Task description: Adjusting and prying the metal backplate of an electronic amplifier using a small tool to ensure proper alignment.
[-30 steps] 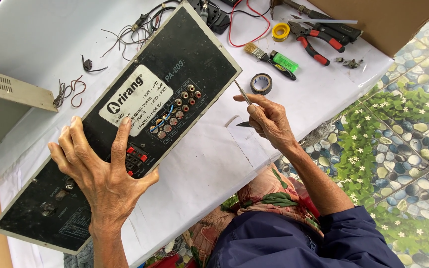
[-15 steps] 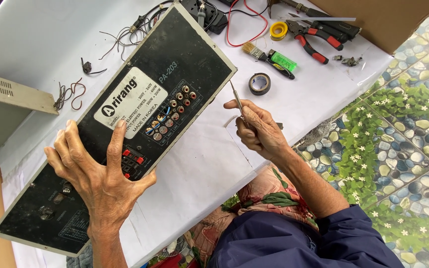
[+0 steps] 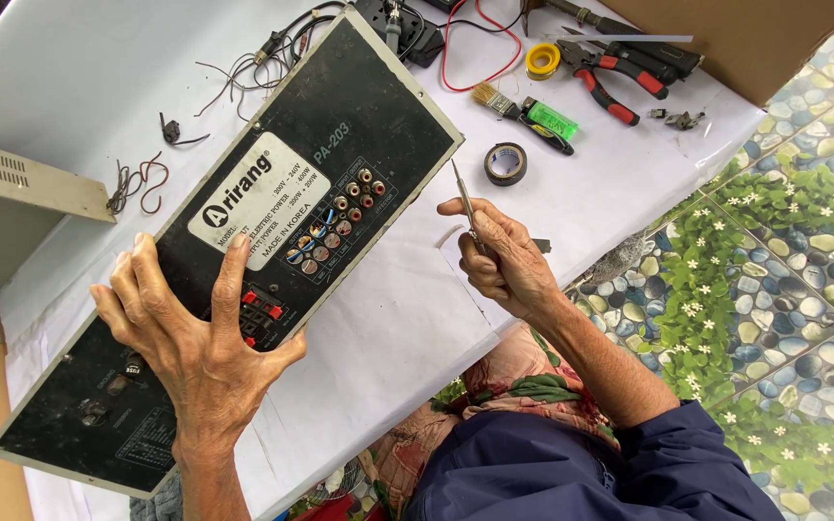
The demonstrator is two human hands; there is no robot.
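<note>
panel on table | tape roll right | pliers behind

Tape roll, green lighter, red pliers (beside brush).
</note>
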